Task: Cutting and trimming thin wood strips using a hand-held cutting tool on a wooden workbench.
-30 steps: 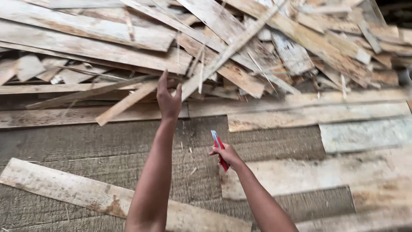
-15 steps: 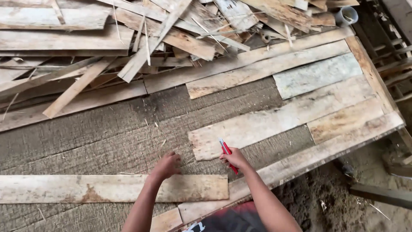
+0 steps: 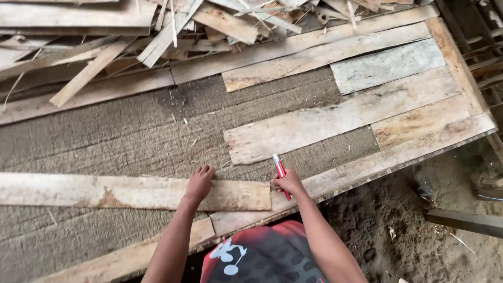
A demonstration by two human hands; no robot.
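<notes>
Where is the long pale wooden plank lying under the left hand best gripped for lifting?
Grip the long pale wooden plank at its squared right end, from the near edge. It lies flat, and that end is exposed beside the left hand.

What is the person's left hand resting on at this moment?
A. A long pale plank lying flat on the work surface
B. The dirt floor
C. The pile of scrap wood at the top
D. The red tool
A: the left hand lies flat on the long pale plank, while the right hand holds the red tool.
</notes>
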